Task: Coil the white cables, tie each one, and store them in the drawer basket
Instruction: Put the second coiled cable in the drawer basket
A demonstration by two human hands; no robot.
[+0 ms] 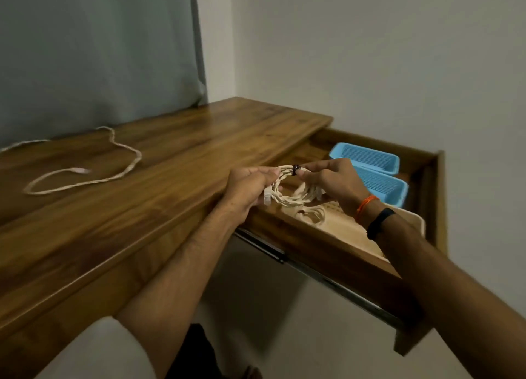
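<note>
White coiled cable (293, 191), already bound by a dark tie (295, 169), is gripped by left hand (250, 189) and right hand (330, 179) above the beige drawer basket (410, 222) holding another coil (311, 215); one loose cable (85, 176) lies uncoiled on the desk (185, 165)

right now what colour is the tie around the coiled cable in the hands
Black. The tie wraps the top of the coiled cable, seen in the head view.
</note>
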